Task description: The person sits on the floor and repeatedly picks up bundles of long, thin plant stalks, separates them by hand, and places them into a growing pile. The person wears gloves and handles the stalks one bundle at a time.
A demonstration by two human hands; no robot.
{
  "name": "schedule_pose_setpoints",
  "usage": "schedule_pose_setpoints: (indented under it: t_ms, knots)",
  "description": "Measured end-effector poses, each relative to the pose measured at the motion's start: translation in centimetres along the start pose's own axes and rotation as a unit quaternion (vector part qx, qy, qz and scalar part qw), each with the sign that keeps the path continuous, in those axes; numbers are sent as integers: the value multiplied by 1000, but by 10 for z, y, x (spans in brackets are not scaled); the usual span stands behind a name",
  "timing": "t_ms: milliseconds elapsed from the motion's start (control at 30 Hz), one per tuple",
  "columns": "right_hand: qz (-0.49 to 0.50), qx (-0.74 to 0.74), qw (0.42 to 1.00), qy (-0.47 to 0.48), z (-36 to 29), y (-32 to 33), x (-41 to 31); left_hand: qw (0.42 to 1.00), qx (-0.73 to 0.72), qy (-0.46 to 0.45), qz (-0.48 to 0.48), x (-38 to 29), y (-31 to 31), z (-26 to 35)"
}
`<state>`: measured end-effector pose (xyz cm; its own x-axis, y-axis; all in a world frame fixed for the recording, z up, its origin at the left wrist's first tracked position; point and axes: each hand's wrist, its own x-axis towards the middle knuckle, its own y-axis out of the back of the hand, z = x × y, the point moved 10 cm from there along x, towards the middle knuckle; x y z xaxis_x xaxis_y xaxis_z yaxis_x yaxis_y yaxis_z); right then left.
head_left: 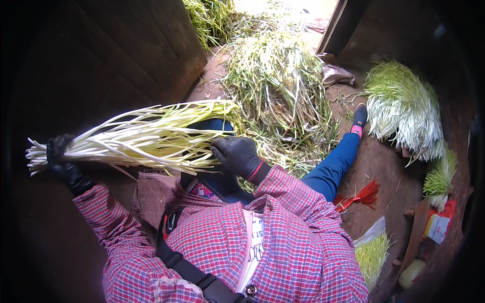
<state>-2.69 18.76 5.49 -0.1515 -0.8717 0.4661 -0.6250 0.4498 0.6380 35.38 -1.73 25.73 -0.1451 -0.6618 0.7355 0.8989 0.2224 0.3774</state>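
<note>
My left hand (pixel 62 163), in a black glove, is closed around the white stem ends of a long bundle of pale green-and-white leafy stalks (pixel 144 142). The bundle lies sideways in front of me, its yellow-green tips fanning out to the right over my knee. My right hand (pixel 237 155), also in a black glove, is at the tip end of the bundle with its fingers curled against the lower stalks; whether it pinches any of them cannot be made out. A large heap of loose, tangled leaves (pixel 280 83) covers the floor beyond both hands.
At the right lies a big pile of green-and-white stalks (pixel 405 110), with a smaller bunch (pixel 439 178) below it. Red plastic strips (pixel 360 197), a plastic bag of yellow-green shoots (pixel 371 253) and a red packet (pixel 439 223) are nearby. A wooden door (pixel 144 45) stands at the upper left.
</note>
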Motion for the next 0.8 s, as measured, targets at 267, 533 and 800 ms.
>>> schedule_pose_setpoints:
  t_ms: [267,533,800]
  knots:
    - [-53,-70,996,17,-9,-22,14,997,-63,35,11,-3,-5,10]
    - [-32,-102,988,109,-14,-14,28,960,-273,62,5,-2,0,-10]
    - [-227,-256,932,-121,125,-41,-28,996,-75,-42,31,-3,-11,-6]
